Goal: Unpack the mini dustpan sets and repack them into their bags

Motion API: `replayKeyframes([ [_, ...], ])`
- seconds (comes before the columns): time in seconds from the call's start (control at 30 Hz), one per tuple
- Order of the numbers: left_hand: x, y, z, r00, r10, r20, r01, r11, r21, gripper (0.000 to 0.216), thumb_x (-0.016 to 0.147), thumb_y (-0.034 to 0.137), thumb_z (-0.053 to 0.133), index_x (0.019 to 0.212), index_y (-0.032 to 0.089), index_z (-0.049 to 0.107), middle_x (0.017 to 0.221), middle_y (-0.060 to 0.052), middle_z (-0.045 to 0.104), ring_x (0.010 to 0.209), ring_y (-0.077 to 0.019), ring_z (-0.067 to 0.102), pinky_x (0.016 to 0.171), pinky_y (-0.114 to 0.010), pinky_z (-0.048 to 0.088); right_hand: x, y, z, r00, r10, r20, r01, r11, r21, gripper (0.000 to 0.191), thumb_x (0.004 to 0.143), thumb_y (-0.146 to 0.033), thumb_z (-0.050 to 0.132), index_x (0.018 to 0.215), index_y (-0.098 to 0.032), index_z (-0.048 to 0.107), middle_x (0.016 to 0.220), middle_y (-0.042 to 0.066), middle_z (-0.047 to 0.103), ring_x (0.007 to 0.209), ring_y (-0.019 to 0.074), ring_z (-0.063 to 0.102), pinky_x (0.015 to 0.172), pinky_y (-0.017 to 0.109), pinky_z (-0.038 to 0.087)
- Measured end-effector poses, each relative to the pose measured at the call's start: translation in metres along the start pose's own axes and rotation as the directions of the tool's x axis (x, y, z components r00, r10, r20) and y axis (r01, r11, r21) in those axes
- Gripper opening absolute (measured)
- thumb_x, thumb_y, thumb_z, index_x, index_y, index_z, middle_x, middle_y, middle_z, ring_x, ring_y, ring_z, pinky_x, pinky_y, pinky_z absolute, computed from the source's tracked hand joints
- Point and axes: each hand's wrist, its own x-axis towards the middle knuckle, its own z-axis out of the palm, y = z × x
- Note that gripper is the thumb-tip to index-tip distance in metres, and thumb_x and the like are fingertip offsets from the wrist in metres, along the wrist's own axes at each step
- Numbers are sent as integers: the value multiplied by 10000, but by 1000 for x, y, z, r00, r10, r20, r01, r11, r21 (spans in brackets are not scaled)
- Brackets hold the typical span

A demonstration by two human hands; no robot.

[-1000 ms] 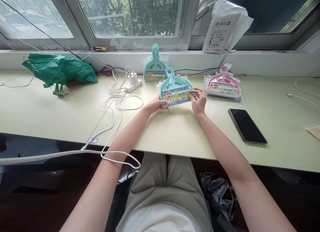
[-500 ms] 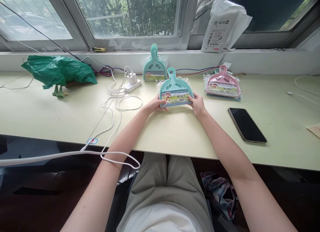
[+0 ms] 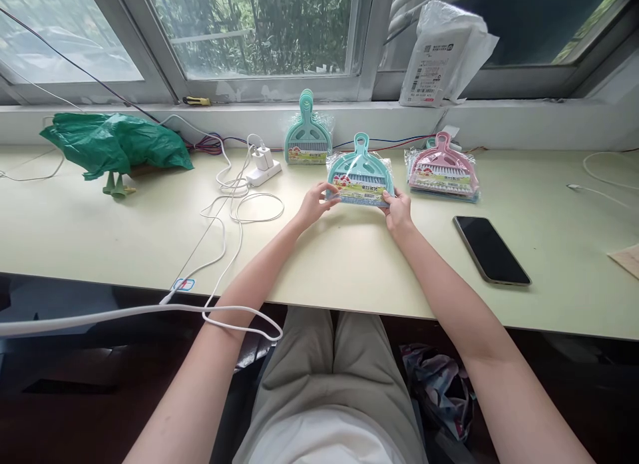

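Observation:
A teal dustpan-and-brush set point(image 3: 360, 174) in clear wrap is held over the pale desk point(image 3: 150, 231), handle pointing away from me. My left hand point(image 3: 313, 203) grips its lower left corner and my right hand point(image 3: 397, 208) grips its lower right corner. Behind it a stack of the same teal sets point(image 3: 308, 132) leans upright against the window sill. To the right a pink set point(image 3: 443, 172) lies on top of a flat pile.
A black phone point(image 3: 490, 249) lies face up to the right. White cables point(image 3: 234, 204) and a charger strip point(image 3: 261, 164) trail left of centre. A green plastic bag point(image 3: 116, 142) sits at far left. A white parcel point(image 3: 441, 54) rests on the sill.
Both hands carried the teal set away from me and a little to the right, and straightened it so the handle points at the window.

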Motion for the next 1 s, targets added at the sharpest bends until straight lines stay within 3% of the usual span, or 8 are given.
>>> replayKeyframes([
  [0.17, 2, -3, 2, 997, -50, -57, 44, 994, -96, 242, 819, 392, 663, 818, 150, 651, 1008, -47, 557, 759, -100, 627, 608, -232, 588, 1, 4, 0, 998, -39, 47, 42, 997, -64, 238, 771, -208, 632, 1008, -223, 639, 979, 26, 707, 883, 154, 696, 813, 344, 618],
  [0.33, 4, -2, -1, 995, -66, -70, 58, 993, -103, 288, 827, 401, 648, 733, 128, 661, 1002, -50, 534, 770, -92, 629, 616, -214, 592, 3, 6, -2, 994, -72, 83, 81, 991, -106, 287, 764, -286, 654, 1042, -227, 621, 1029, 37, 702, 923, 164, 686, 812, 341, 611],
  [0.47, 5, -2, 1, 992, -95, -87, 83, 987, -138, 328, 838, 453, 640, 748, 138, 628, 1027, -56, 564, 801, -114, 660, 593, -211, 584, 0, 6, 0, 995, -63, 80, 69, 996, -65, 311, 734, -283, 672, 1037, -234, 622, 1016, 35, 706, 886, 165, 685, 785, 341, 609],
  [0.57, 2, 2, 7, 980, -141, -138, 111, 972, -208, 346, 876, 479, 594, 776, 149, 573, 986, -51, 606, 705, -111, 684, 590, -233, 589, -2, 6, 4, 991, -77, 109, 81, 996, -31, 303, 722, -295, 686, 1009, -238, 609, 1007, 32, 697, 882, 165, 684, 786, 342, 601],
  [0.7, -4, 10, 13, 958, -159, -239, 99, 965, -245, 310, 900, 482, 569, 1066, 220, 574, 1050, -40, 649, 591, -101, 676, 591, -270, 596, -5, 4, 8, 987, -100, 129, 104, 994, -26, 307, 723, -312, 702, 996, -247, 577, 978, 19, 683, 885, 159, 673, 782, 327, 590],
  [0.83, -3, 6, 8, 944, -165, -285, 102, 969, -226, 684, 873, 467, 624, 1461, 347, 296, 1063, -29, 681, 624, -119, 682, 613, -279, 592, -7, 3, 10, 979, -119, 163, 129, 990, -49, 294, 747, -340, 694, 987, -262, 543, 966, 9, 671, 903, 155, 664, 772, 310, 584],
  [0.93, 5, -3, 2, 933, -209, -292, 140, 961, -237, 823, 831, 441, 673, 1515, 291, 243, 1005, -39, 707, 710, -153, 701, 640, -280, 587, -7, 3, 10, 978, -124, 167, 132, 991, -35, 268, 758, -332, 682, 966, -272, 524, 956, -3, 659, 897, 149, 660, 764, 305, 581],
  [1.0, 9, -8, -1, 936, -210, -281, 140, 958, -249, 778, 791, 414, 708, 1468, 234, 371, 978, -42, 725, 816, -178, 711, 703, -286, 586, -6, 4, 10, 978, -118, 172, 123, 992, -16, 260, 752, -308, 678, 953, -271, 517, 950, -9, 646, 878, 140, 655, 771, 306, 582],
])
